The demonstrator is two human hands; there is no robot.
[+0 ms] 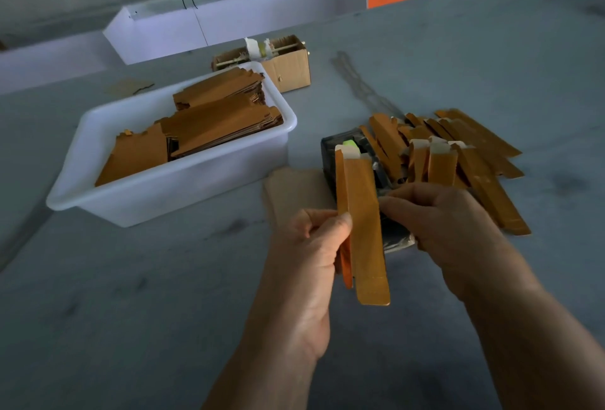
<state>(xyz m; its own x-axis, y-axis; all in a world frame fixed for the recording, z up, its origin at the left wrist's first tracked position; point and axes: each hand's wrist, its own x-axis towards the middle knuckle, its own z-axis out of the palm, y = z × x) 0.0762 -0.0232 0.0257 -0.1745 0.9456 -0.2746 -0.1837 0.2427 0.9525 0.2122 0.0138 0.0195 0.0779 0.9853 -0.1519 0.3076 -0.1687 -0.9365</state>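
My left hand (314,246) grips a long, narrow orange-brown carton (363,223) by its left side, thumb on the front face. The carton stands nearly upright with its top flaps open, and a white and green item (351,147) shows at its mouth. My right hand (438,223) curls its fingers against the carton's right edge. Behind the carton lies a dark, shiny plastic pack (334,154), partly hidden by my hands.
A white plastic tub (183,187) of flat orange-brown carton blanks stands at the left. A loose pile of assembled cartons (474,160) lies at the right. A small cardboard box (288,69) sits behind the tub. A brown paper sheet (294,193) lies on the grey table.
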